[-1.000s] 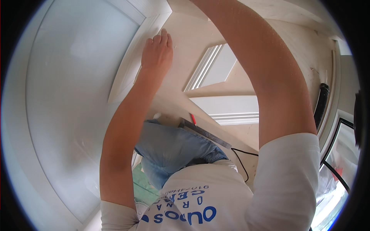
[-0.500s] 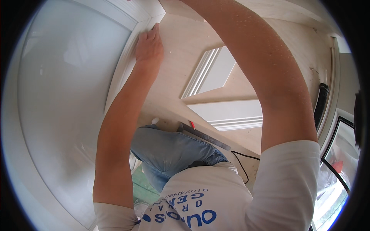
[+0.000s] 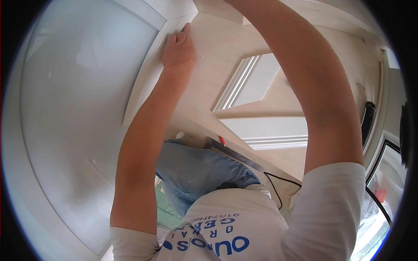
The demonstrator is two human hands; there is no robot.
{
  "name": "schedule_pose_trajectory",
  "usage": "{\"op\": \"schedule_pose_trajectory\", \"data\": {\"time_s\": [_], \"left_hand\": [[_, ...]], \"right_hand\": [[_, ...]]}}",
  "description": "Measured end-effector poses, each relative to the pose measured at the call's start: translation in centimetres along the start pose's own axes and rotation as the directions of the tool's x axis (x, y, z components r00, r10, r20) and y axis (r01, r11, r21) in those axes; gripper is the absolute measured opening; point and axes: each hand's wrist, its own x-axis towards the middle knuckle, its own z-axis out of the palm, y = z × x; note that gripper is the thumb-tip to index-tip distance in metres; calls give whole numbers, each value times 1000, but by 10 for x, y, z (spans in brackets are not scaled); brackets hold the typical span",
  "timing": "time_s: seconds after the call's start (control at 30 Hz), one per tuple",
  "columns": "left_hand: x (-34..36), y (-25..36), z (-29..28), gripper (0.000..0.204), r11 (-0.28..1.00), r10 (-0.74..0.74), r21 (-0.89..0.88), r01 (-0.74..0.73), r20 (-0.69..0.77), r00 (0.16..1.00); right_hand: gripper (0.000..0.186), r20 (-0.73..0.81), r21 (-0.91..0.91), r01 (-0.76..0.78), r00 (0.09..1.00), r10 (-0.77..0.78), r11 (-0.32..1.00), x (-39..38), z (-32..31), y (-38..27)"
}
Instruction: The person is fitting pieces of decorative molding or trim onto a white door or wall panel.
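My left hand (image 3: 179,51) grips a white profiled moulding strip (image 3: 146,82) and holds it against the edge of a large white glossy panel (image 3: 82,95). Its fingers curl over the strip, with the thumb side partly hidden. The strip's upper end meets another white trim piece (image 3: 182,9) at a corner joint. From the lower right, my right forearm (image 3: 300,56) reaches up past the top edge, so that hand is out of sight.
Two white moulding offcuts, one angled (image 3: 249,82) and one long (image 3: 270,130), lie on a pale wooden surface (image 3: 204,74). Near my jeans are a grey flat bar (image 3: 235,153), a red pencil-like item (image 3: 222,141) and a black cable (image 3: 278,176). A black tube (image 3: 368,122) stands right.
The whole scene has shifted slightly to the right as the view turned. My left hand stays on the strip, and my right arm still reaches up past the top edge.
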Motion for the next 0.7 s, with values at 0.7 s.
{"op": "schedule_pose_trajectory", "data": {"time_s": [0.7], "left_hand": [[4, 12, 29, 28, 977, -215, -147, 157, -641, 737]], "right_hand": [[60, -86, -13, -6, 996, 5, 1000, 1, 15, -6]]}}
